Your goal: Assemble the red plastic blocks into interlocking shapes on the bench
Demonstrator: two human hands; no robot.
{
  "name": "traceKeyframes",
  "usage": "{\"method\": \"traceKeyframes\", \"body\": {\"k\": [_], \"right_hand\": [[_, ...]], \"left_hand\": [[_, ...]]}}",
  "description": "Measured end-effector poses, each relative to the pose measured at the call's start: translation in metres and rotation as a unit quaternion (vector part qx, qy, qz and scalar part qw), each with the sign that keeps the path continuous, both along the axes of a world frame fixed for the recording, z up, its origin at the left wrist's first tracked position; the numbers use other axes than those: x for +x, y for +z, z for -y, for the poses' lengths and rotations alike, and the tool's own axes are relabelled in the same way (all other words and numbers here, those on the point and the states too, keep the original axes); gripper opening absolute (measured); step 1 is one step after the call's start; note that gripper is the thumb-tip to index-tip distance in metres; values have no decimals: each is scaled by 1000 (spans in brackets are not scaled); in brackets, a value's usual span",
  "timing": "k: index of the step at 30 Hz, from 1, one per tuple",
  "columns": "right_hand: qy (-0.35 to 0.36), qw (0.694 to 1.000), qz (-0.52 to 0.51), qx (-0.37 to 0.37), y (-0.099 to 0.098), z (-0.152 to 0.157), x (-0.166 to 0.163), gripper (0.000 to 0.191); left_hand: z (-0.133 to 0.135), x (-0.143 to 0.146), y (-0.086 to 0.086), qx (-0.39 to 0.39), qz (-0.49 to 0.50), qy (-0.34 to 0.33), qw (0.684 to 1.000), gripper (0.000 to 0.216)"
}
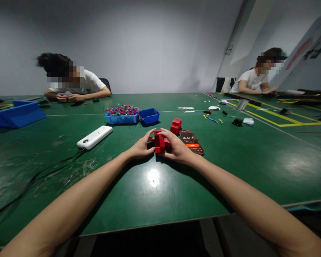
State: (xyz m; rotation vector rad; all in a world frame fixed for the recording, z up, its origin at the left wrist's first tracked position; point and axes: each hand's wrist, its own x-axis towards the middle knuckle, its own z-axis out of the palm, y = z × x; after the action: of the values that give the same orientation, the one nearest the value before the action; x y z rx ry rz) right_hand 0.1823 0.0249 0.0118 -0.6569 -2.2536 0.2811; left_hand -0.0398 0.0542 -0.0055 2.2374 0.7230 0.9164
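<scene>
Both my hands meet at the middle of the green table [155,192] around a red plastic block [159,142]. My left hand [141,146] pinches its left side with fingers closed. My right hand [178,148] wraps round its right side. Another red block [176,126] lies just behind, apart from my hands. A phone [192,141] showing a running timer lies right beside my right hand.
A white power bank [94,136] with a black cable lies to the left. Two small blue trays [133,116], one heaped with coloured wires, stand behind. A large blue bin [16,114] sits far left. Two people work at the far side. Small parts [237,122] lie scattered at the right.
</scene>
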Motion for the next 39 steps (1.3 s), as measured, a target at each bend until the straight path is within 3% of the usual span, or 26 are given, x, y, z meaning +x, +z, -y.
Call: {"method": "traceKeyframes", "body": {"k": [8,20,25,31,39], "right_hand": [[-4,1000,1,-5,1,0,1,80],[-80,991,86,-61,-2,4,2,97],[-92,980,158,-84,-2,5,2,74],[-76,978,175,-86,4,1,7,42],[-167,969,166,-78,-1,-2,7,49]], "left_hand": [[12,2,13,60,-33,-30,997,113],[7,5,4,48,-40,39,997,103],[6,6,3,33,-40,45,998,105],[9,7,7,28,-43,52,997,100],[8,7,4,16,-37,55,998,102]]}}
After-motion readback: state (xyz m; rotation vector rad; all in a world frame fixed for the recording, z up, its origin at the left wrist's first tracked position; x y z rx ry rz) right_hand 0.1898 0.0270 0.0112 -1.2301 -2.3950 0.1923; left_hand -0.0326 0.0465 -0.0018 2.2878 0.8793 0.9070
